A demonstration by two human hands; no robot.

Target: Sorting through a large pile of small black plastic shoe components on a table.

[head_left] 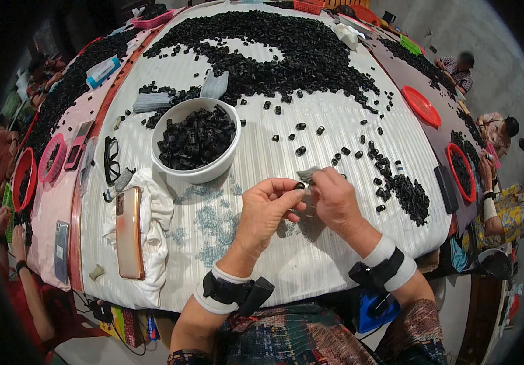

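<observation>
While both hands meet near the middle | left hand (pixel 269 204) pinches black part (pixel 299 185) | right hand (pixel 334 199) grips grey tool (pixel 308 174), just right of part

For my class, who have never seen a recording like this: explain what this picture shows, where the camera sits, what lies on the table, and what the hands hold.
There is no machine here. The one picture comes from a wide-angle camera on a person's head, looking down, so straight edges bend. The forearms rising from the lower edge, with wrist straps, are that person's own. The left hand pinches a small black plastic piece at its fingertips. The right hand meets it, holding something small and grey I cannot identify. On the white table cover stand a white bowl of black pieces, loose black pieces beyond, and a phone on a cloth. Other people work around the tables.
</observation>
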